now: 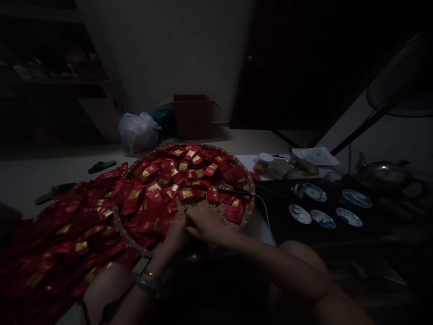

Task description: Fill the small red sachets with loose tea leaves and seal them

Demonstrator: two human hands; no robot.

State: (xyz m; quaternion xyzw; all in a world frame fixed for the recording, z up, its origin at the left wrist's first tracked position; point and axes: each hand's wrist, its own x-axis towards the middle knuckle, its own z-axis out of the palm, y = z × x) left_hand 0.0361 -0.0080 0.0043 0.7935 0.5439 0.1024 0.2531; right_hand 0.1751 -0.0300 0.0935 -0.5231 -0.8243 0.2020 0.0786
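Observation:
My left hand, below a wrist with a bangle, and my right hand meet over the near part of a round woven tray. Both look closed, with fingers curled against each other; whatever lies between them is hidden in the dark. Small red packets with gold labels fill most of the tray. Just ahead of my hands, dark loose bits lie scattered on its bare bottom. Across the packets at the right side rests a slim dark tool with a pale cord. A neat stack of red packets sits at the right rim.
A large heap of red packets spreads over the floor at left. To the right, a black tea table bears several small blue-and-white dishes and a metal kettle. An open carton and a plastic bag stand behind.

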